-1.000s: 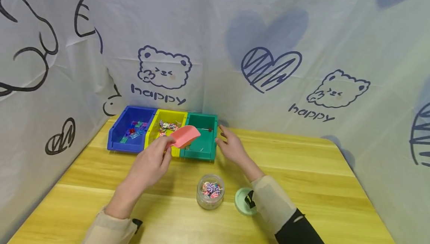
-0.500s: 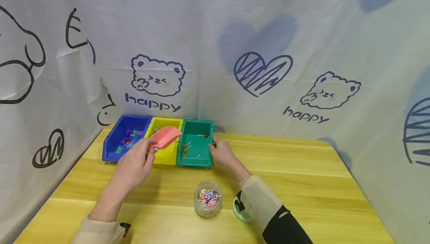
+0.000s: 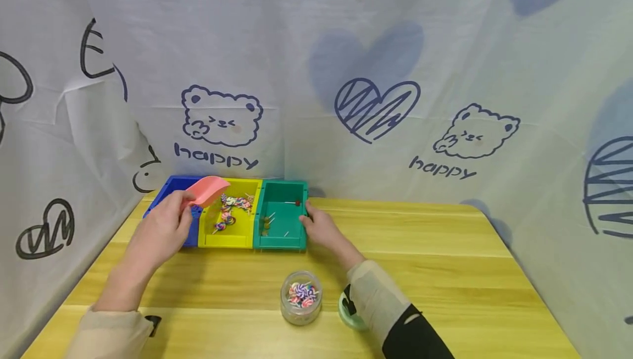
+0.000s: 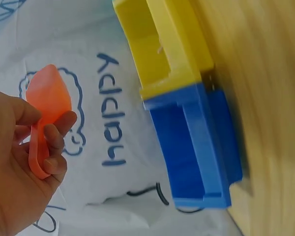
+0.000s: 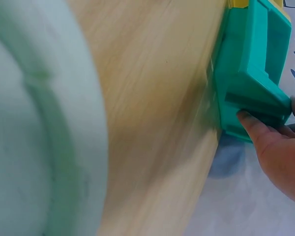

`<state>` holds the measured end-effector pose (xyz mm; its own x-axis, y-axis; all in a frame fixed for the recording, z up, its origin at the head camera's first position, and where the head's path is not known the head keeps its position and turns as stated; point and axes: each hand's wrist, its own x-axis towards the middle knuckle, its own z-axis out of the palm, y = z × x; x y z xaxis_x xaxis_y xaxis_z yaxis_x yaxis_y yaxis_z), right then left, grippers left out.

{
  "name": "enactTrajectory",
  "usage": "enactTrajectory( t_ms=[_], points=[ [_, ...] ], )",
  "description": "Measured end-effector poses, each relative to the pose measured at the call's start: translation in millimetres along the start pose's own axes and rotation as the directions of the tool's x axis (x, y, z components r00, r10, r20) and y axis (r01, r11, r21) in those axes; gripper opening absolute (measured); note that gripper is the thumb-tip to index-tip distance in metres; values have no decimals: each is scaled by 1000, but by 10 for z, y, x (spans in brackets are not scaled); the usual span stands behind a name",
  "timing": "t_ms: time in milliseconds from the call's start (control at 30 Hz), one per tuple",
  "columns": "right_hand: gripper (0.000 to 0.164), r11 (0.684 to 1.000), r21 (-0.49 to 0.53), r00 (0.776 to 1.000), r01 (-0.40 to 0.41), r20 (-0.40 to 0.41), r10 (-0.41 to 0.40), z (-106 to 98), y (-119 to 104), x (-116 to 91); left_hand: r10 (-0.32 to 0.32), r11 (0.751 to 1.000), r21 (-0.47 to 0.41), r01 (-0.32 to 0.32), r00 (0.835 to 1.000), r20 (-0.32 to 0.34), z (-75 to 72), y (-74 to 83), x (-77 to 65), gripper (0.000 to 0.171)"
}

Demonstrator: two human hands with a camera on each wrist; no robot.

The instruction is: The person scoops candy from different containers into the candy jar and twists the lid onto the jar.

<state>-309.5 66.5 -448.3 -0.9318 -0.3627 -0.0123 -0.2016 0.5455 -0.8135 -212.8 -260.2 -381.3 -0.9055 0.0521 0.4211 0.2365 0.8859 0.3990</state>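
Note:
My left hand [image 3: 160,230] pinches the handle of a pink scoop [image 3: 210,187], and no load can be made out in it. In the head view the scoop hangs over the border of the blue bin [image 3: 170,184] and yellow bin [image 3: 232,239]. The left wrist view has the scoop [image 4: 49,93] upright between thumb and fingers. At the right side of the green bin [image 3: 282,216], my right hand [image 3: 323,231] holds its wall. Lollipop-shaped charms [image 3: 237,203] lie in the yellow bin; a few stick pieces lie in the green one. My left hand hides much of the blue bin.
A clear jar [image 3: 301,315] with swirl lollipop charms stands in front of the bins. Right of it, a pale green lid [image 3: 350,318] lies partly under my right sleeve. A printed cloth [image 3: 296,144] hangs behind the wooden table [image 3: 420,271].
My left hand has carried the scoop leftward, from the yellow and green bins to the blue bin's edge. My right hand has come up against the green bin's side. The view has shifted slightly.

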Motion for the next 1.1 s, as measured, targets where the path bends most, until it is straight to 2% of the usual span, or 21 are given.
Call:
enactTrajectory(
  t_ms=[133,233,467,600,767,867,967,1100],
  points=[
    [57,1000,-2,1000,-10,2,10,-8,-12,-15,-47,999,23,46,997,62,-102,-122,72,25],
    [57,1000,-10,1000,-10,1,10,-16,-15,-17,-85,996,47,79,988,130,-170,-211,129,28],
    [57,1000,-11,1000,-5,-3,5,-34,-15,-16,-153,985,117,124,945,289,-280,-392,240,31],
    [57,1000,-15,1000,-1,1,2,-41,-7,-14,-181,974,194,116,914,364,-320,-430,283,26],
    [57,1000,-27,1000,5,5,-5,-34,5,6,-249,946,301,117,858,449,-357,-415,321,13],
    [57,1000,-27,1000,9,12,-9,-24,6,8,-267,936,335,105,832,486,-369,-411,337,13],
    [57,1000,-27,1000,7,16,-6,-14,-8,-2,-266,930,360,79,820,507,-372,-408,361,14],
    [58,999,-35,1000,-3,20,4,1,-30,-10,-253,912,409,25,820,513,-363,-404,410,11]
  ],
)
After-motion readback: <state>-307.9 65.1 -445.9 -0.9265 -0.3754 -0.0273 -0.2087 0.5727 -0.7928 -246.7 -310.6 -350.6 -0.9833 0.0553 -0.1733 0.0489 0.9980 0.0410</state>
